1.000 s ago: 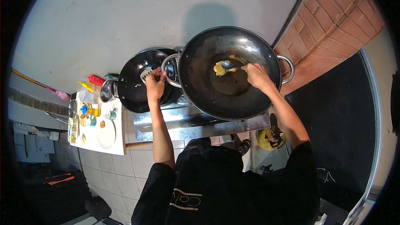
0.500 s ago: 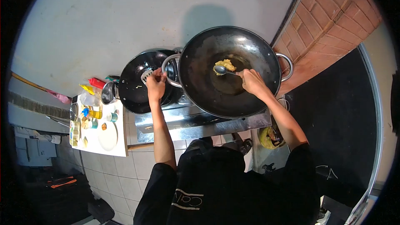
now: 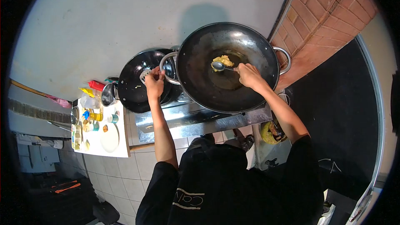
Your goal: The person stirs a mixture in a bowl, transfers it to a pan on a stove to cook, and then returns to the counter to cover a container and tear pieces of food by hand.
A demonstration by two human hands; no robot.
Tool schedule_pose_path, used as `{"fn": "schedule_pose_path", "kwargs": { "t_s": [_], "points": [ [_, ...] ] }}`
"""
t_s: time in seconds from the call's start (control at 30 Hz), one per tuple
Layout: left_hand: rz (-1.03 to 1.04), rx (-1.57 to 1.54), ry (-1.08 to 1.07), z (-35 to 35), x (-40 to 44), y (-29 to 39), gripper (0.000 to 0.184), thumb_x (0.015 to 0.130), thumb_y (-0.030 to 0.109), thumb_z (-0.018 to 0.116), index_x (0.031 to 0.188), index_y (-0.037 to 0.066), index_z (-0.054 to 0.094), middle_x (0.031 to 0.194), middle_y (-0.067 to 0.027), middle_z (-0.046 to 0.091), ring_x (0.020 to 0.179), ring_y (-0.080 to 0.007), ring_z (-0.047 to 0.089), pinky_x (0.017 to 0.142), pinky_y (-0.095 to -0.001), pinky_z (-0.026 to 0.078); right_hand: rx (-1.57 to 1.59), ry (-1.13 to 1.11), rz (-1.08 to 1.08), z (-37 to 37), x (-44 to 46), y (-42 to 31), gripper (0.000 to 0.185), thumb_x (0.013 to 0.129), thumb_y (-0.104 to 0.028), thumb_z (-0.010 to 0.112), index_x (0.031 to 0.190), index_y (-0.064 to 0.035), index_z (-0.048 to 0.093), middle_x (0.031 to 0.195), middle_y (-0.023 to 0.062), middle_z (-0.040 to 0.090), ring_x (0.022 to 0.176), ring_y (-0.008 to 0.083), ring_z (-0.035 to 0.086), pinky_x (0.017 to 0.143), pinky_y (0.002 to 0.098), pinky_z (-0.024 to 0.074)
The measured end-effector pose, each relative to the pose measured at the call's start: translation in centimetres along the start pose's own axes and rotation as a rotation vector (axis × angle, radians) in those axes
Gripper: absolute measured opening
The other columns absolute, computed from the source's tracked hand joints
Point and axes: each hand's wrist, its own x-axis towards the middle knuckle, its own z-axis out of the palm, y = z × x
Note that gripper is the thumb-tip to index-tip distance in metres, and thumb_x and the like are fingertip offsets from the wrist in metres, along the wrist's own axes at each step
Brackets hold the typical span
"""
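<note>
My right hand (image 3: 248, 76) is closed around the handle of a metal spoon (image 3: 218, 65). The spoon's bowl lies against a clump of yellow food (image 3: 225, 61) in the middle of a large dark wok (image 3: 200, 87). A thin pool of liquid shows below the food. Over a smaller black pan (image 3: 132, 93) on the left, my left hand (image 3: 155, 86) is closed on a slotted spatula (image 3: 144, 75), whose perforated end shows beside the fingers. Those fingers are close to the large wok's left handle (image 3: 168, 54); whether they touch it I cannot tell.
Both pans stand on a metal stove (image 3: 200, 126) against a wall. A white table (image 3: 118, 152) at left bears a plate (image 3: 110, 138), bottles and small containers. Near the pan sits a metal ladle or bowl (image 3: 109, 94). A brick column (image 3: 316, 33) rises at right, above a yellow bag (image 3: 271, 133).
The spoon and right hand have shifted slightly left against the food. The whole view has moved a little; the left hand keeps its hold.
</note>
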Motion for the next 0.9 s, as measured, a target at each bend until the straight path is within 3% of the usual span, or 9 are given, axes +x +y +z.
{"fn": "schedule_pose_path", "kwargs": {
  "t_s": [0.17, 0.23, 0.57, 0.63, 0.77, 0.9],
  "points": [
    [0.0, 0.02, 0.007, 0.0, 0.5, -1.0, 0.03, 0.082, 0.009, 0.065, 0.108, -0.007, 0.059, 0.075, -0.0032, 0.06, 0.067, -0.008, 0.053, 0.063, -0.0227, 0.044, 0.082, 0.044, -0.074, -0.1, 0.6, 1.1, 0.029, 0.071, 0.004, 0.054, 0.099, 0.003, 0.061, 0.09, 0.0298, 0.059, 0.09, 0.0418, 0.058, 0.077, 0.0463, 0.0457],
    [-0.034, -0.018, -0.012, 0.0, 0.4, -1.0, 0.031, 0.082, 0.01, 0.065, 0.108, -0.007, 0.059, 0.078, -0.005, 0.062, 0.07, -0.0094, 0.055, 0.066, -0.0238, 0.045, 0.151, 0.14, -0.039, -0.3, 0.2, 1.3, 0.036, 0.072, 0.008, 0.047, 0.106, 0.0049, 0.061, 0.097, 0.0278, 0.058, 0.095, 0.0388, 0.059, 0.08, 0.0406, 0.0473],
    [-0.028, -0.007, -0.007, 0.0, 0.4, -1.0, 0.032, 0.082, 0.011, 0.066, 0.108, -0.007, 0.059, 0.079, -0.0065, 0.064, 0.07, -0.0109, 0.057, 0.066, -0.0241, 0.046, 0.077, 0.131, -0.013, -0.6, -0.4, 2.5, 0.036, 0.073, 0.006, 0.05, 0.108, 0.0039, 0.059, 0.087, 0.0285, 0.058, 0.086, 0.0399, 0.059, 0.073, 0.0437, 0.0457],
    [0.004, 0.069, 0.011, 0.1, 0.4, -0.9, 0.034, 0.081, 0.01, 0.066, 0.109, -0.007, 0.058, 0.078, -0.0074, 0.064, 0.071, -0.0109, 0.058, 0.067, -0.0242, 0.046, 0.06, 0.059, 0.041, -1.0, -0.5, 2.1, 0.036, 0.071, 0.004, 0.053, 0.107, 0.0016, 0.059, 0.096, 0.0275, 0.059, 0.093, 0.0423, 0.057, 0.081, 0.0457, 0.0452],
    [-0.042, 0.08, -0.004, 0.3, -0.3, -0.2, 0.036, 0.083, 0.013, 0.065, 0.111, -0.008, 0.057, 0.08, -0.0091, 0.065, 0.073, -0.0118, 0.058, 0.069, -0.0248, 0.046, 0.015, -0.004, 0.036, -0.8, -0.1, 2.3, 0.031, 0.073, 0.002, 0.054, 0.104, 0.0021, 0.058, 0.099, 0.0278, 0.058, 0.096, 0.0436, 0.055, 0.082, 0.0473, 0.0442],
    [0.035, 0.026, 0.127, 0.7, -1.4, -1.2, 0.043, 0.086, 0.022, 0.062, 0.114, -0.01, 0.054, 0.087, -0.0134, 0.065, 0.079, -0.0142, 0.059, 0.073, -0.027, 0.046, -0.001, -0.016, 0.012, -1.2, -0.2, 1.4, 0.024, 0.074, 0.002, 0.055, 0.098, 0.0026, 0.055, 0.102, 0.0275, 0.056, 0.1, 0.0436, 0.053, 0.082, 0.0475, 0.0444]
  ]
}}
